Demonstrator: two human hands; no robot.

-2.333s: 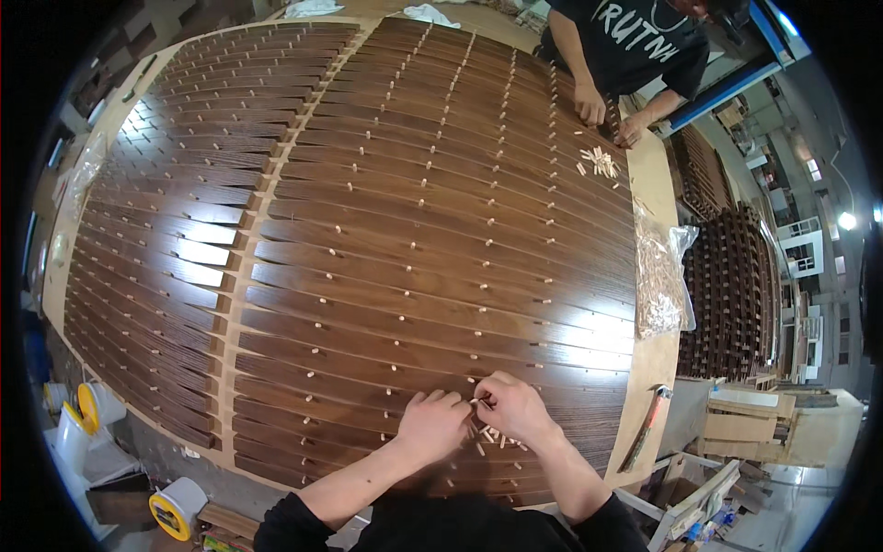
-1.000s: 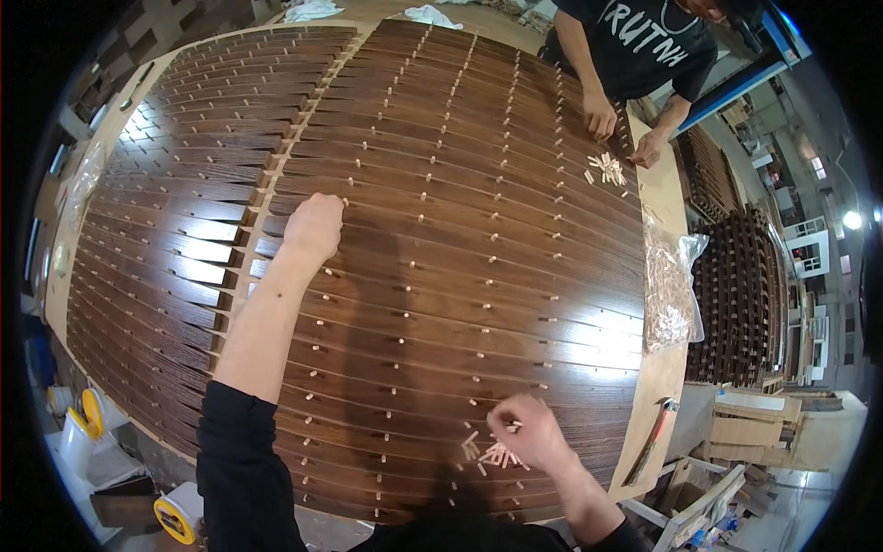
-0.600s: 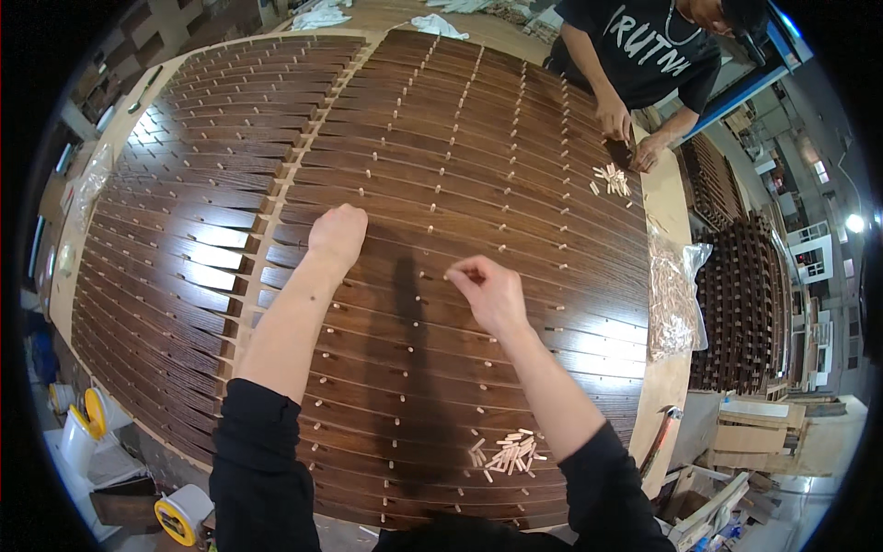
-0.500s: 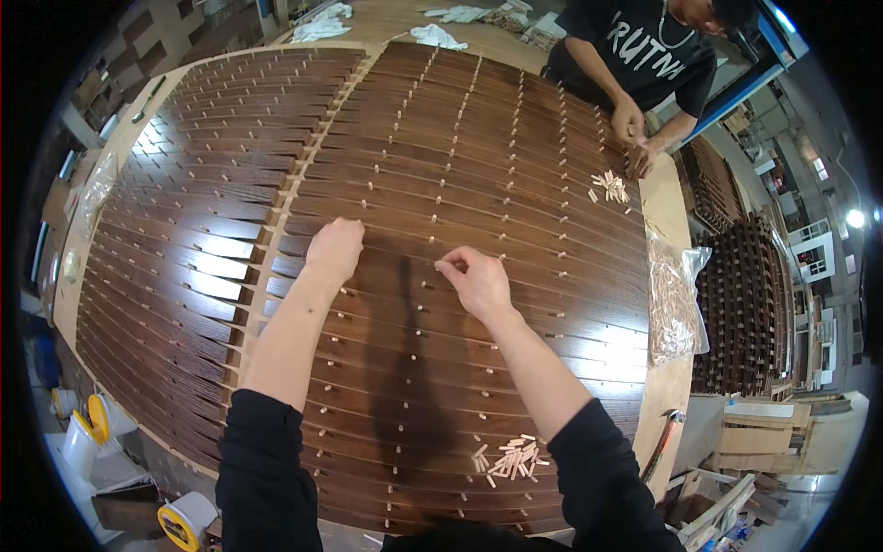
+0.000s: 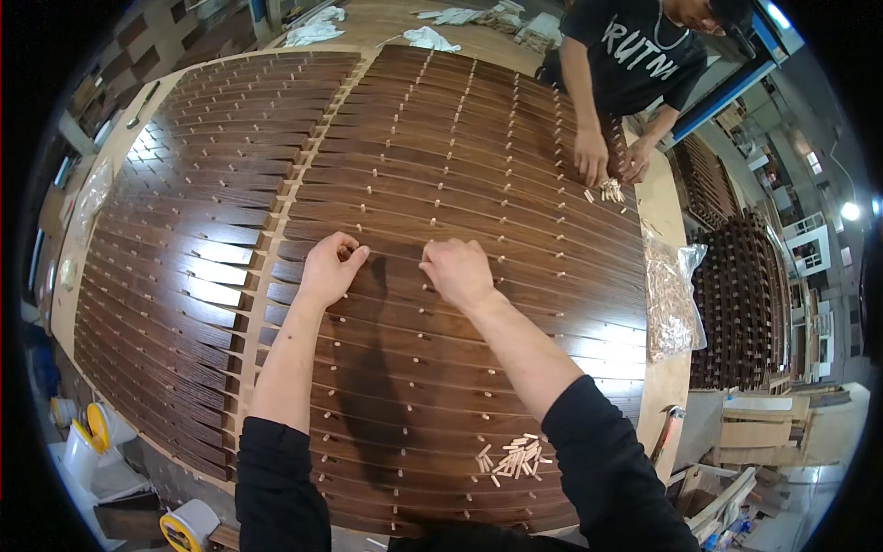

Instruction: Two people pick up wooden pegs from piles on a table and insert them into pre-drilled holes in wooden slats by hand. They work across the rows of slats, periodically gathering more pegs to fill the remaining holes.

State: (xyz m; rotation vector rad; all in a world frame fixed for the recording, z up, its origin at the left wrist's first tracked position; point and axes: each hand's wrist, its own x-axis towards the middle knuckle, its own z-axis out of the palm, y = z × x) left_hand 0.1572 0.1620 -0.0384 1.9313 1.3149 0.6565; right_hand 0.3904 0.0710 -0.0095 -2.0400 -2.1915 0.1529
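Long dark-brown wooden slats lie side by side, with rows of short pale dowels standing up from them. My left hand hovers over the slats beside a dowel row, its fingers curled in and thumb bent toward them; whatever it may hold is hidden. To its right, my right hand is low over the middle row, fingers bunched and pointing down. Its fingertips cover a spot in that row, so I cannot see what is between them. Near my right forearm lies a loose pile of dowels.
Across the slats, a person has both hands at another dowel pile. A plastic bag of dowels lies on the right border, above a hammer. A second slat panel fills the left, with white-and-yellow buckets below.
My right hand has moved slightly left and turned its fingers downward. My left hand has dropped a little and its thumb now shows. The other person's hands have come to the far dowel pile.
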